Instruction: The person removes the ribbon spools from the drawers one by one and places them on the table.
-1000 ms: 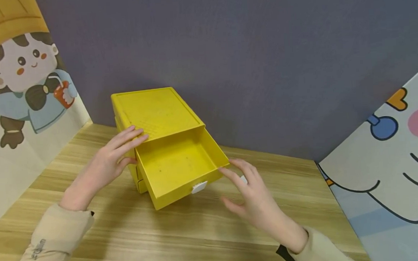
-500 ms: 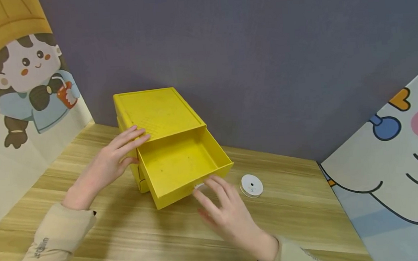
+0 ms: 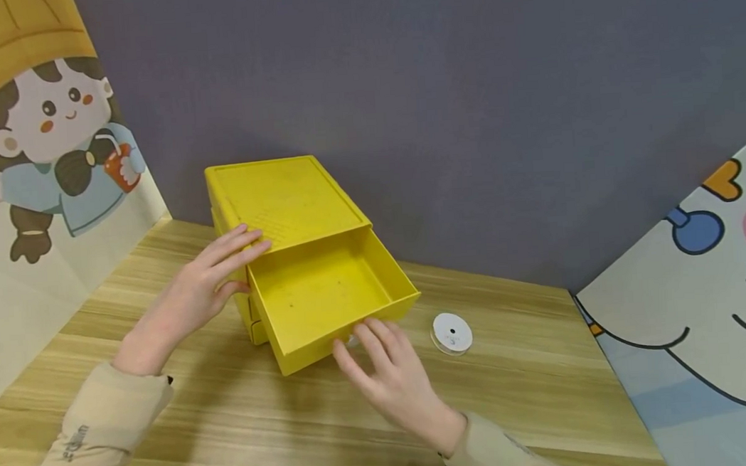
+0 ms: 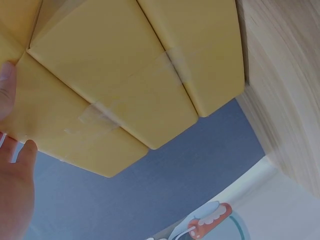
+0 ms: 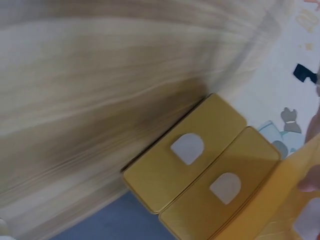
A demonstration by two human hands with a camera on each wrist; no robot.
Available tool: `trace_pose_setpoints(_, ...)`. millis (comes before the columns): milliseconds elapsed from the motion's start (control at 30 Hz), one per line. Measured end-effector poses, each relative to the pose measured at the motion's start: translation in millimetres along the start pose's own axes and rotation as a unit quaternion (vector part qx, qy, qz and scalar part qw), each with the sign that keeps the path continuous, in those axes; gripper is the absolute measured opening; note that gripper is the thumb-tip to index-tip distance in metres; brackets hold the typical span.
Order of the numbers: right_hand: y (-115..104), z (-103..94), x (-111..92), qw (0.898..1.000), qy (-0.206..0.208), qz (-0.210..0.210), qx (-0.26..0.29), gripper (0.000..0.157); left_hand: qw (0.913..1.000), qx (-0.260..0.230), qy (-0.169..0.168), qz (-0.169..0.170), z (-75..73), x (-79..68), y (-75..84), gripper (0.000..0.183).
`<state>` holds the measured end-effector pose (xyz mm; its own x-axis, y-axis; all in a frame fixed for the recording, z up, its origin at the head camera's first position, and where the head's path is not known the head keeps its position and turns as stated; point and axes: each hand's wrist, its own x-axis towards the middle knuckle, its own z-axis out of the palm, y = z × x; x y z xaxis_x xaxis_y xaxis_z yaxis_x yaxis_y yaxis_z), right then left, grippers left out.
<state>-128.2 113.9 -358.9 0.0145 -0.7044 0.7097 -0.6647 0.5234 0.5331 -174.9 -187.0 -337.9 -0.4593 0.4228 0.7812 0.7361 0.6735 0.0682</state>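
Observation:
A yellow desktop drawer unit (image 3: 281, 196) stands on the table, with its top drawer (image 3: 318, 286) pulled out and nothing visible inside it. My left hand (image 3: 191, 294) rests at the unit's front left corner, straight fingers on the top and thumb at the side. In the left wrist view, this hand (image 4: 15, 185) touches the unit's side (image 4: 125, 65). My right hand (image 3: 391, 378) is at the open drawer's front, fingertips touching the front panel and partly covering its white handle (image 3: 352, 341). In the right wrist view, two lower drawers (image 5: 187, 150) are shut.
A white spool (image 3: 452, 333) lies on the wooden table (image 3: 535, 365), right of the drawer. Behind the unit rises a dark grey wall (image 3: 436, 115). Cartoon-printed panels flank the table at left (image 3: 66, 138) and right (image 3: 685, 299). Clear tape (image 4: 100, 115) crosses the unit's side.
My right hand has moved left from the drawer's right corner to its handle, uncovering the spool. The left hand keeps its place, and the drawer's opening looks about the same.

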Motion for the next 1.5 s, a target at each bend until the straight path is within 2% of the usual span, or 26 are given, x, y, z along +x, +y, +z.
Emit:
trace_pose_setpoints(133,4.4,8.1,2.1,0.999,0.043,-0.025,-0.02,0.018,1.0,-0.001,-0.002,-0.001,-0.4,0.8,0.0,0.082)
trace_pose_setpoints(300,6.6,12.0,3.2,0.998,0.053,-0.028,-0.029,0.018,1.0,-0.003,-0.005,0.001,-1.3,2.2,0.4,0.082)
trace_pose_setpoints(633,8.4,24.0,9.1,0.999,0.02,-0.013,-0.04,0.022,0.9999,0.002,-0.009,0.007,-1.6,1.1,-1.3,0.081)
trace_pose_setpoints(1000,11.9,41.8,19.7,0.998,0.021,-0.006,-0.053,0.023,0.9997,0.009,-0.022,0.003,-4.0,-0.2,-2.6,0.084)
trace_pose_setpoints(1200,13.9,52.4,25.0,0.997,-0.006,-0.004,-0.076,0.026,0.9997,0.012,-0.023,0.003,-4.7,-1.1,-2.8,0.084)
trace_pose_setpoints(1500,16.8,70.0,33.2,0.998,-0.014,0.017,-0.062,0.027,0.9995,0.016,-0.025,0.003,-4.0,-0.5,-3.2,0.084)
